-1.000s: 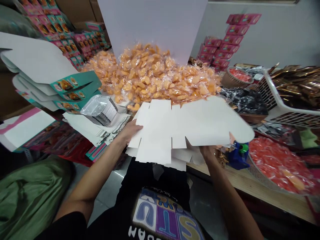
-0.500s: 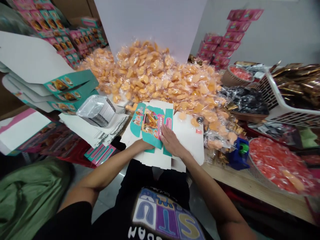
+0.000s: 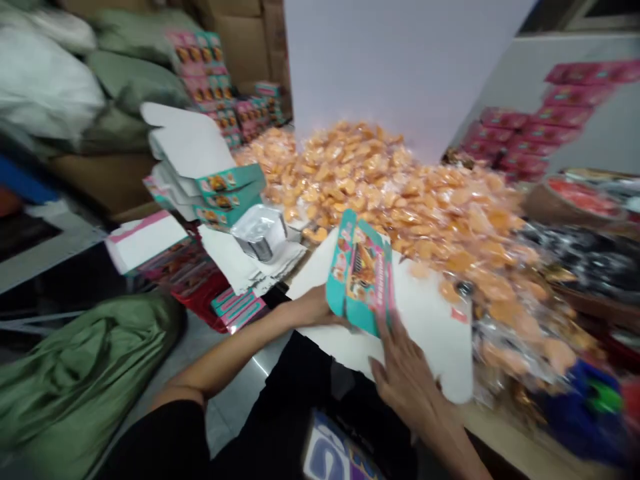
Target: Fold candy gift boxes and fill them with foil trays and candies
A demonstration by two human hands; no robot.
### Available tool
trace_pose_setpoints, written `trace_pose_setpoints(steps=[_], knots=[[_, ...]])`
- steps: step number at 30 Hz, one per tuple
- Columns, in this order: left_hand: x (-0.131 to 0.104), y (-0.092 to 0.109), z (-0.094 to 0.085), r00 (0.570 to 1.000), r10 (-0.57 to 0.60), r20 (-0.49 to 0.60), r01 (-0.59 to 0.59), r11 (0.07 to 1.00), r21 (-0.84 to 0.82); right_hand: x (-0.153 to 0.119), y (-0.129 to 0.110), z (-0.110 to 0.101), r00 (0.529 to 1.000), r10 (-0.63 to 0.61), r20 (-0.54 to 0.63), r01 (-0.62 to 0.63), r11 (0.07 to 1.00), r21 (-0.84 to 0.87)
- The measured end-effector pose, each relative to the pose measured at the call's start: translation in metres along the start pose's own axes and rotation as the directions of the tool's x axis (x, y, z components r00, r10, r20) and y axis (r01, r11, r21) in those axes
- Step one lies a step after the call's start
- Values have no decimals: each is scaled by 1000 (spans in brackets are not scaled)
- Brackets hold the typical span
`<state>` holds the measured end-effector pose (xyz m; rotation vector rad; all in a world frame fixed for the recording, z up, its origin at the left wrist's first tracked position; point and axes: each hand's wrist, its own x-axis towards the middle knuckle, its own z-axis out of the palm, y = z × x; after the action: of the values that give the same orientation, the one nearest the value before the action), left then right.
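A teal and pink printed carton (image 3: 364, 267) is raised at a tilt above the white cardboard sheets, its side panels partly folded. My left hand (image 3: 316, 308) grips its lower left part, with the fingertips hidden behind it. My right hand (image 3: 407, 367) lies against the carton's lower right edge, fingers stretched out and thumb apart. Flat white cardboard (image 3: 435, 333) lies under and to the right of the carton.
Behind lies a wide heap of wrapped orange discs (image 3: 380, 173). To the left are stacked foil trays (image 3: 260, 233) and open teal boxes (image 3: 230, 193). A blue tape dispenser (image 3: 585, 407) stands at right. A green sack (image 3: 95, 373) lies at lower left.
The view has swung left. The carton has come up off the pile of flat pieces and its sides have folded. My right hand has shifted from its printed face to its right edge.
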<state>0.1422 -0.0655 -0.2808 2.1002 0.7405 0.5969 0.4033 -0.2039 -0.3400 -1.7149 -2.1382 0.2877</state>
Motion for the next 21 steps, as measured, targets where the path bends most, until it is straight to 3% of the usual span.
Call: trace_pose_setpoints(steps=[2, 4, 7, 9, 12, 17, 19, 21], knots=[[8, -8, 17, 996, 17, -86, -11, 998, 64, 7, 8, 6, 985, 139, -99, -132, 988, 77], [15, -18, 31, 965, -27, -261, 60, 991, 119, 18, 16, -1, 971, 217, -96, -185, 946, 265], [17, -24, 39, 842, -87, -533, 157, 984, 88, 31, 21, -27, 980, 193, 54, -192, 825, 532], [16, -20, 35, 767, -169, -619, 203, 979, -17, 36, 20, -41, 980, 145, 137, -199, 762, 617], [15, -10, 23, 728, -321, -605, 253, 947, -198, 42, 15, -36, 976, 197, 91, -208, 731, 649], [16, -2, 13, 712, -332, -619, 208, 941, -266, 58, 12, 7, 966, 256, 35, -211, 704, 678], [14, -3, 14, 725, -322, -608, 210, 945, -250, 67, 15, 14, 966, 259, -22, -175, 711, 681], [11, -4, 14, 771, -284, -570, 209, 958, -196, 79, 21, 11, 949, 298, -101, -162, 739, 654]])
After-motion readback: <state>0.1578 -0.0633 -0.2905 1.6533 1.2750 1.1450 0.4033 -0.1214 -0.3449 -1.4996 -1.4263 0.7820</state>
